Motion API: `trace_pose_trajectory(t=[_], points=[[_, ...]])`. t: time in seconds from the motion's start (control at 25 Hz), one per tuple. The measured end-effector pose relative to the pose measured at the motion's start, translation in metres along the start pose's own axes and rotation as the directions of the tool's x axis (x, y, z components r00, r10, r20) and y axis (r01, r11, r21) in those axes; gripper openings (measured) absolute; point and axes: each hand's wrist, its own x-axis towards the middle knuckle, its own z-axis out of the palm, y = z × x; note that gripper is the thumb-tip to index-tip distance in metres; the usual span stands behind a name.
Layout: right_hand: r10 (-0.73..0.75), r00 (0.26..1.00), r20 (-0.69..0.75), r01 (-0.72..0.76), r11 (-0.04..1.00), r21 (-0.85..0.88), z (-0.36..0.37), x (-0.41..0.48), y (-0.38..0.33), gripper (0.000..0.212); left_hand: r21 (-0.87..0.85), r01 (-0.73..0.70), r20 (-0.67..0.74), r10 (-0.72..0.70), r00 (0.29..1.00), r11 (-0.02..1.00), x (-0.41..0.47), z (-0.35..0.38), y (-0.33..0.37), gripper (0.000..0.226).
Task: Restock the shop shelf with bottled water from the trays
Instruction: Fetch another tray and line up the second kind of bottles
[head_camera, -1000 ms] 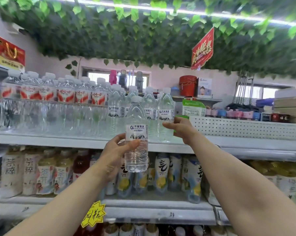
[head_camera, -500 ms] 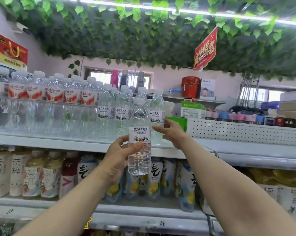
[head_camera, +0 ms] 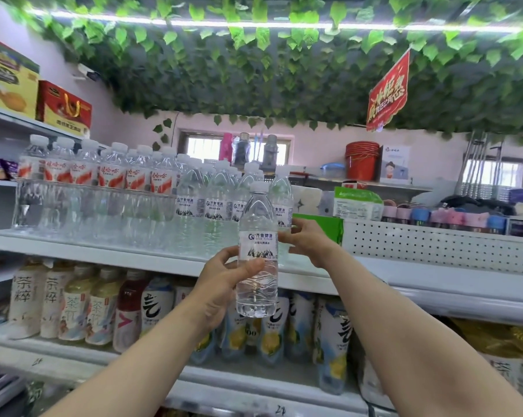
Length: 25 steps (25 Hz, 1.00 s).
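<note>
Left hand (head_camera: 224, 284) gripping water bottle (head_camera: 257, 266) upright round lower body, thumb pressing below label. Right hand (head_camera: 309, 240) touching end bottle (head_camera: 281, 200) of shelf row; grip unclear. Held bottle hovering before shelf (head_camera: 133, 257) front edge. Narrow bare strip lying between row end and perforated panel (head_camera: 434, 245).
</note>
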Motion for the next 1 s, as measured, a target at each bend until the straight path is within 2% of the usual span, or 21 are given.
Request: trace_pose_trajectory(t=[0.08,0.24,0.28,0.36,0.48,0.68,0.8,0.88,1.0], points=[[0.011,1.0,0.024,-0.011,1.0,-0.007,-0.002,0.0,0.002,0.048,0.005,0.001,-0.011,-0.001,1.0,1.0,-0.001,0.003,-0.001,0.075],[0.018,1.0,0.016,-0.019,0.997,0.078,-0.007,-0.009,0.003,0.095,0.021,0.008,-0.027,-0.007,1.0,1.0,-0.002,0.009,-0.002,0.076],[-0.01,1.0,-0.011,0.011,0.996,0.09,-0.009,-0.015,0.0,0.096,0.025,0.009,-0.027,-0.008,1.0,1.0,-0.001,0.013,-0.002,0.075],[-0.06,0.997,-0.047,0.065,0.993,0.095,-0.017,-0.028,-0.011,0.084,0.03,0.008,-0.013,-0.007,1.0,1.0,0.0,0.022,-0.002,0.073],[-0.067,0.997,0.043,0.061,0.992,0.111,-0.028,-0.057,-0.037,0.063,-0.003,0.015,0.015,-0.015,1.0,1.0,0.001,0.043,-0.001,0.066],[-0.098,0.981,0.167,0.087,0.994,0.072,-0.047,-0.099,-0.058,0.061,-0.04,0.008,0.069,-0.005,0.998,0.999,0.008,0.074,-0.001,0.062],[-0.101,0.982,0.157,0.092,0.994,0.064,-0.06,-0.108,-0.063,0.069,-0.026,-0.014,0.105,0.016,0.994,1.0,0.013,0.087,-0.003,0.06],[-0.119,0.985,0.123,0.11,0.991,0.078,-0.067,-0.107,-0.065,0.073,0.068,-0.071,0.139,0.061,0.988,0.995,0.019,0.091,-0.004,0.06],[-0.157,0.984,0.081,0.151,0.986,0.071,-0.077,-0.103,-0.071,0.061,0.331,-0.198,0.145,0.158,0.977,0.922,0.025,0.094,0.001,0.074]])
